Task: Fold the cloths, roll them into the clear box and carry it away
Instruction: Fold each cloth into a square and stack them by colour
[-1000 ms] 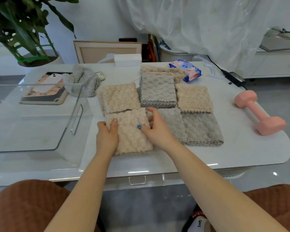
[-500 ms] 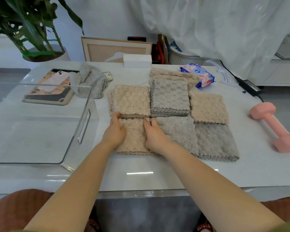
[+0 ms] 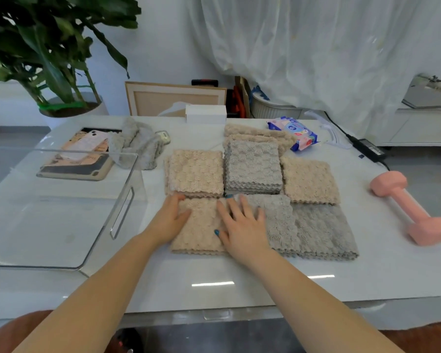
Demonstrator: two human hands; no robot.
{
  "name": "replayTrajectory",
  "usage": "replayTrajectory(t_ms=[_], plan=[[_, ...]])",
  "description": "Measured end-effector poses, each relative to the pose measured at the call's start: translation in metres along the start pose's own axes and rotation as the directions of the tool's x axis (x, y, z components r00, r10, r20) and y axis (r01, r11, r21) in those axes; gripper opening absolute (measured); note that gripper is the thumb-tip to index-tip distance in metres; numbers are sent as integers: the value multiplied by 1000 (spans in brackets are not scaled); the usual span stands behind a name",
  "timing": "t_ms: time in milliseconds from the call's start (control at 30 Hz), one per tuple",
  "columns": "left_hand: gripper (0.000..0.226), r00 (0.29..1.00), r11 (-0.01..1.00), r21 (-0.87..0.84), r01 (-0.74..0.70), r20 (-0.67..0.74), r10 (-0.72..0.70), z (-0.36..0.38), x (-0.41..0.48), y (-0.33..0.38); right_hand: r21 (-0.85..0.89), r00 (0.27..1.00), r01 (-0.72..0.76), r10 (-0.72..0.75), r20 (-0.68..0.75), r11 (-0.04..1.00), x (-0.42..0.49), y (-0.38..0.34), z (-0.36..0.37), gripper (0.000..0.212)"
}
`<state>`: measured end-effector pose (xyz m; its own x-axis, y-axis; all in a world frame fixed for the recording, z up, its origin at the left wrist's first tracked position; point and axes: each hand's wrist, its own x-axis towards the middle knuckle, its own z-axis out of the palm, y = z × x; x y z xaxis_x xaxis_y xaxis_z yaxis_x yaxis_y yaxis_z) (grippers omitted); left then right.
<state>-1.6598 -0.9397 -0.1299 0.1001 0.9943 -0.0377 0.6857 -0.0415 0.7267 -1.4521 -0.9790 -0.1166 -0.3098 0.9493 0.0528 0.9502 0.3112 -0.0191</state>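
A folded beige cloth point(image 3: 201, 230) lies at the near middle of the white table. My left hand point(image 3: 169, 220) rests flat on its left edge, and my right hand point(image 3: 242, 225) presses flat on its right edge with fingers spread. Around it lie more folded cloths: a beige one point(image 3: 195, 171) behind, a grey stack point(image 3: 253, 169), another beige one point(image 3: 309, 180) and grey ones point(image 3: 316, 230) to the right. The clear box point(image 3: 122, 197) stands empty at the left. A crumpled grey cloth point(image 3: 138, 143) lies behind the box.
A pink dumbbell point(image 3: 413, 207) lies at the right edge. A tablet with a phone point(image 3: 79, 159) on it sits far left, a wipes pack point(image 3: 294, 132) and white box point(image 3: 205, 113) at the back. A potted plant point(image 3: 49, 59) stands behind the left corner.
Both hands have slid forward over the near beige cloth and flattened out on it; my right hand's fingers have spread. The view has shifted closer over the table.
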Motion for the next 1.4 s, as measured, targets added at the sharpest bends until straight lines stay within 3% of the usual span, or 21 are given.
replayTrajectory(t_ms=[67,133,233,367,433,533,600,667,800,867,933,1100,1300,1400], plan=[[48,996,997,78,-24,88,18,-4,0,1,-25,991,-18,21,135,1000,0,11,5,77],[49,995,973,225,-57,90,38,-4,-3,-1,-29,980,-10,16,201,1000,-2,19,7,71],[48,998,844,536,-14,-38,41,7,-14,-1,-1,971,-5,5,239,1000,-1,20,5,65],[50,990,697,706,127,-133,-45,17,-19,6,33,961,-4,-5,276,999,0,21,-1,64],[40,987,697,714,69,-153,59,12,-18,18,110,983,-11,-9,183,994,-2,22,-8,64],[28,952,656,752,-65,-151,268,4,-12,40,260,968,-43,104,-228,965,-2,21,-20,60],[22,928,663,739,-125,-150,342,1,-2,61,305,914,-95,205,-351,948,4,26,-24,57],[20,903,731,675,-100,-246,351,-2,16,77,309,912,-178,274,-304,934,14,40,-26,56],[36,877,928,368,59,-464,129,-16,58,87,206,962,-215,243,-123,955,42,77,-22,59],[42,861,966,214,148,-509,-19,-19,81,70,174,981,-170,183,-58,970,49,83,-9,61],[49,838,951,144,275,-520,-163,-19,102,47,157,987,-150,158,-41,976,51,81,9,67],[63,748,863,-4,506,-497,-441,-13,141,9,159,969,-169,194,-153,973,53,81,29,62],[71,700,783,15,622,-460,-547,-4,160,-19,154,965,-169,195,-175,974,60,81,37,62],[69,685,800,-53,598,-485,-544,-11,161,-18,145,966,-170,193,-170,975,59,81,36,62]])
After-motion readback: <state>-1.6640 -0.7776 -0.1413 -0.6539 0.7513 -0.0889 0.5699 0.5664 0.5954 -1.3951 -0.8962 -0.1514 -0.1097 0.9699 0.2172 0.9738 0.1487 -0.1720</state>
